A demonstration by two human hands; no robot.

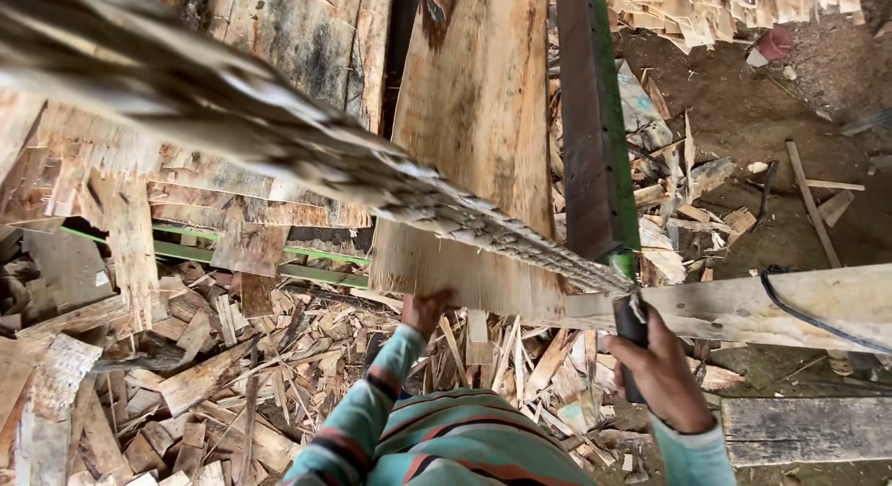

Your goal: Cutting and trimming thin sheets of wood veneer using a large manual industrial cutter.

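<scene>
R hand (662, 374): clamped on dark handle (632, 333) of long blade (595, 124), blade w/ green edge rising up and away along right edge of veneer sheet. L hand (426, 309): fingers pressed flat on lower edge of veneer sheet (474, 124), holding it against the cross plank (743, 305); scrap wood pile (232, 374) on floor below. Step, by my read: trimming sheet edge; next move likely needs sheet kept steady and L fingers kept away from blade.

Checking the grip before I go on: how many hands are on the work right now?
2. The left hand presses the lower edge of the wide veneer sheet; the right hand grips the dark handle below the long blade.
</scene>
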